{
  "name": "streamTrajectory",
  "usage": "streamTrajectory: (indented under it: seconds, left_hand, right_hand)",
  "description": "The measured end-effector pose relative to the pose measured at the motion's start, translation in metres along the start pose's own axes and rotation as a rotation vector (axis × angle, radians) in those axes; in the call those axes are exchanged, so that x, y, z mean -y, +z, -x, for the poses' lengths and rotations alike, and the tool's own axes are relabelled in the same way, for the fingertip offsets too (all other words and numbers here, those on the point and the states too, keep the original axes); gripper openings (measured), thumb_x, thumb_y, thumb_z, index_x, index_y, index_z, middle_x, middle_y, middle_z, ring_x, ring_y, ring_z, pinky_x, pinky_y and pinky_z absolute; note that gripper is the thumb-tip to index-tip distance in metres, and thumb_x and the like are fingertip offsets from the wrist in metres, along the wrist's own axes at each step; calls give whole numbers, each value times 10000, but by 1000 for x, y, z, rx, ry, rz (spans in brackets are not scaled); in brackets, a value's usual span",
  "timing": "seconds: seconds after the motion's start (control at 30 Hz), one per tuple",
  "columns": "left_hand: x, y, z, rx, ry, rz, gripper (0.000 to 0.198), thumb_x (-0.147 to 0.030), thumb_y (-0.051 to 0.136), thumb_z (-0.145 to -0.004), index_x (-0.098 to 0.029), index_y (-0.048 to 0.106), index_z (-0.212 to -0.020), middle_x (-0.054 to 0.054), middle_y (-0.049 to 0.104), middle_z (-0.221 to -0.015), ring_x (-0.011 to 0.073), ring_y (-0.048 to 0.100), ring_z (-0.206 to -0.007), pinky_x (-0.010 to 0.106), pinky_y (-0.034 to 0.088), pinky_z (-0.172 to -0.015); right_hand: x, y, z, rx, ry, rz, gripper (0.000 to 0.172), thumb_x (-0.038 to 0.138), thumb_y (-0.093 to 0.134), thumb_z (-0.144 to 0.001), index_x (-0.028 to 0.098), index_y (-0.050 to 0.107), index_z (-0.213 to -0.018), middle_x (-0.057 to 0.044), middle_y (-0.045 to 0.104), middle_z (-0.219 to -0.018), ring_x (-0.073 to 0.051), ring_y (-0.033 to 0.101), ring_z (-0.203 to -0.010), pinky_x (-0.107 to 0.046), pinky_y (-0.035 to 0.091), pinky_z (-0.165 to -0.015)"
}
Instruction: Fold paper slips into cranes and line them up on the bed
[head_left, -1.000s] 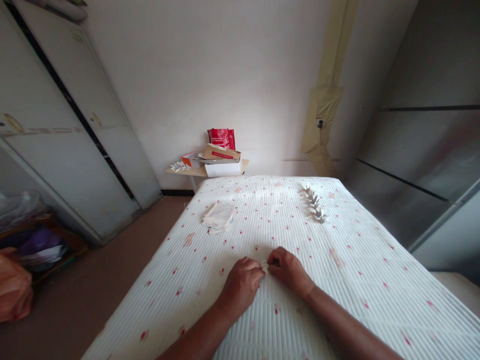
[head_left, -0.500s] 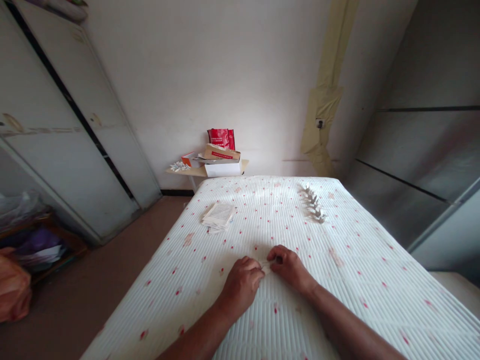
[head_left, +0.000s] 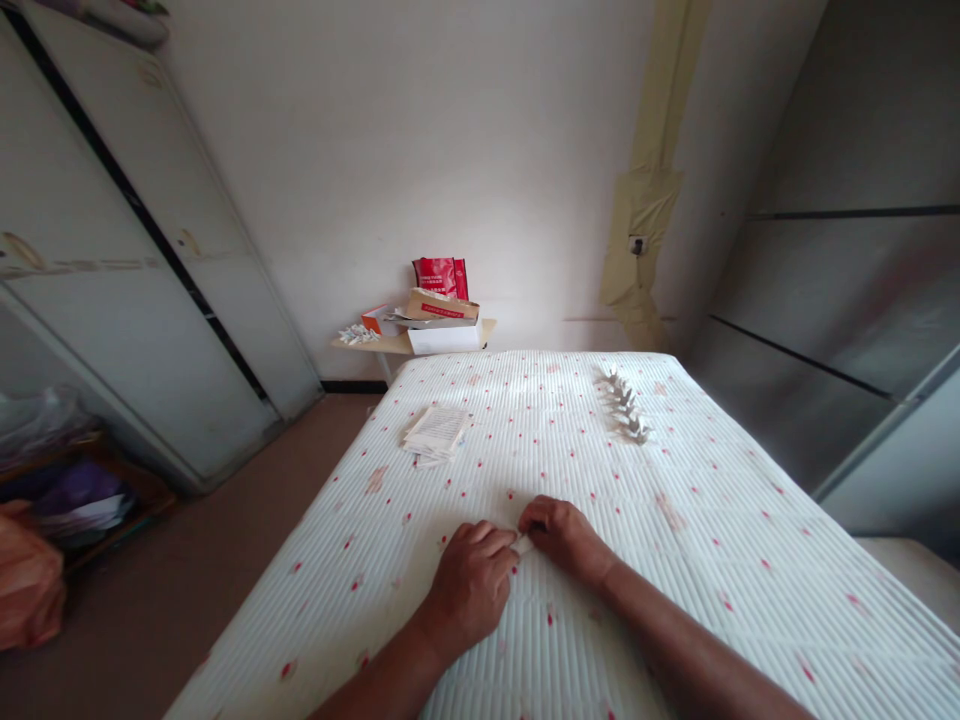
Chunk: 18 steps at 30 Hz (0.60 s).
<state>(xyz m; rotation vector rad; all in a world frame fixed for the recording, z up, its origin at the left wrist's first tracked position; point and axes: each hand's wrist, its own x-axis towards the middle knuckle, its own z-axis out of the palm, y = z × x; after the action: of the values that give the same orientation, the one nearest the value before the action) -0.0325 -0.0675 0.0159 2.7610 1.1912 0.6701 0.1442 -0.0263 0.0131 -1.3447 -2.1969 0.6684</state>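
A small piece of folded paper (head_left: 523, 545) lies between my two hands on the white, red-dotted bedspread (head_left: 555, 640). My left hand (head_left: 474, 580) is closed on its left side, fingers bent and pressed down. On the other side, my right hand (head_left: 564, 535) pinches the paper's upper right part with curled fingers. Most of the paper is covered by the fingers, so its exact shape is hidden. Farther off to the left rests a loose stack of printed paper sheets (head_left: 436, 432). A row of several small folded paper figures (head_left: 628, 408) stands at the far right.
Beyond the bed's far edge, a small table (head_left: 390, 343) bears a white box (head_left: 446, 338), a red bag (head_left: 441, 277) and a pile of white pieces (head_left: 358, 334). Pale cabinets (head_left: 150, 250) flank the left side; a grey wardrobe (head_left: 825, 280) stands at right.
Both hands have shifted slightly left. The right hand has come closer to the left one, and less of the paper shows between them. The stack and the folded figures stay put.
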Motion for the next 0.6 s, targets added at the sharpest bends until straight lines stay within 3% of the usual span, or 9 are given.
streamTrajectory:
  seconds: [0.4, 0.6]
  left_hand:
    - [4, 5, 5, -37, 50, -72, 165, -114, 462, -798, -178, 614, -794, 51, 631, -1013, 184, 523, -865, 355, 381, -729]
    - [3, 5, 6, -32, 37, -66, 180, -103, 471, -777, -189, 614, -844, 39, 633, -1040, 192, 519, -886, 364, 381, -743]
  right_hand:
    - [12, -1, 2, 42, 89, 74, 123, 150, 574, -645, 164, 623, -757, -14, 584, -776, -129, 514, -727, -213, 354, -637]
    - [9, 0, 1, 20, 97, 41, 191, 63, 515, -613, 162, 608, -747, -7, 574, -761, -114, 502, -694, -201, 350, -625]
